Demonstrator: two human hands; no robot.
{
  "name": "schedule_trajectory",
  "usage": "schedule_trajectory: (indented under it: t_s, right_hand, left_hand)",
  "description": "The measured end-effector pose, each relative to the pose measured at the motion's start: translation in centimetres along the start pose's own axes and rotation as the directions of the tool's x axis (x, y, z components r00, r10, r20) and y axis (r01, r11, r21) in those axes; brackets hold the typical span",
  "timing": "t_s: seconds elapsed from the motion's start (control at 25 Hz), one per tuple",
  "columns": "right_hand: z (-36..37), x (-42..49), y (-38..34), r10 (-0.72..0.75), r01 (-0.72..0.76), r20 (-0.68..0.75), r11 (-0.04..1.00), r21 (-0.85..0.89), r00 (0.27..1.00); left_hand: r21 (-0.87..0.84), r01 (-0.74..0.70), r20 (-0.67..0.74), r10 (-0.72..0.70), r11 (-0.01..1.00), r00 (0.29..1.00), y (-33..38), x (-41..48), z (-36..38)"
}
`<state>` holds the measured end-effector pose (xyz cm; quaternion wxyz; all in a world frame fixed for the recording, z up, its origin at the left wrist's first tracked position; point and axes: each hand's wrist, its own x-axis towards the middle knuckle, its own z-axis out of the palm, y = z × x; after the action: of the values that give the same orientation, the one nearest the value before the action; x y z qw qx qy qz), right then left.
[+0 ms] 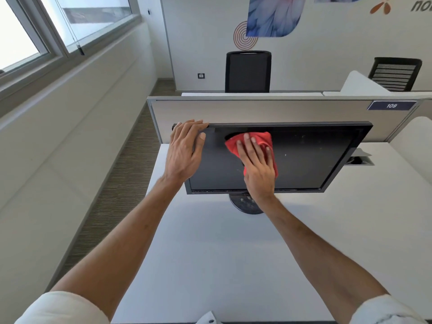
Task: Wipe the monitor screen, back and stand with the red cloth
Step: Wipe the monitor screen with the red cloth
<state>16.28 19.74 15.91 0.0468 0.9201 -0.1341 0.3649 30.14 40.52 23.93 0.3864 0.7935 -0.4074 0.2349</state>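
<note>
Both hands are on the monitor (304, 155) at the centre of the frame. A dark blue plate (391, 105) reading "109" sits on the grey partition (257, 111) behind it, at right of centre. At the upper right edge, cut-off lettering (422, 7) begins "no"; the rest runs out of view.

The red cloth (261, 137) lies bunched against the dark screen near its top, left of the screen's middle, under the right hand (257, 164). That hand presses it flat, fingers straight and pointing up the frame. The left hand (187, 148) holds the monitor's upper left corner, fingers over the top edge, thumb on the front. Both forearms reach up from the lower corners over the white desk (210, 253). The round stand (245, 204) shows below the screen.
</note>
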Motion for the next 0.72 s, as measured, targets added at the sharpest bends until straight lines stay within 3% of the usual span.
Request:
schedule_trajectory:
  t_s: [0.16, 0.24, 0.4, 0.48, 0.56, 0.64, 0.72]
  right_hand:
    - [-0.8, -0.9, 2.8, 0.201, -0.197, -0.057, 0.977, 0.079, 0.978]
    - [-0.9, -1.3, 3.8, 0.370, -0.346, -0.087, 0.915, 0.207, 0.925]
    - [-0.7, -0.4, 7.0, 0.708, -0.553, -0.134, 0.642, 0.531, 0.694]
    - [-1.1, 0.6, 8.1, 0.792, -0.578, -0.157, 0.550, 0.603, 0.590]
    - [-1.4, 0.7, 7.6, 0.744, -0.532, -0.182, 0.605, 0.593, 0.643]
    - [-1.4, 0.1, 6.0, 0.579, -0.430, -0.176, 0.746, 0.508, 0.796]
    - [-1.0, -0.8, 4.1, 0.324, -0.277, -0.103, 0.907, 0.317, 0.940]
  left_hand:
    - [0.024, 0.001, -0.018, 0.000, 1.000, 1.000, 0.2, -0.1, 0.4]
    - [0.039, 0.017, -0.029, -0.016, 0.999, 0.999, 0.6, -0.1, 0.6]
    - [0.091, 0.050, -0.025, -0.048, 0.995, 0.999, 1.8, 0.2, 1.2]
    - [0.094, 0.080, -0.032, -0.077, 0.992, 0.996, 2.5, 0.6, 1.7]
    - [0.066, 0.054, 0.017, -0.055, 0.996, 0.998, 3.3, 1.1, 2.3]
    - [0.063, -0.033, 0.126, 0.025, 0.997, 0.992, 4.1, 2.0, 3.0]
    - [0.081, -0.086, 0.180, 0.070, 0.993, 0.981, 4.7, 2.6, 3.9]
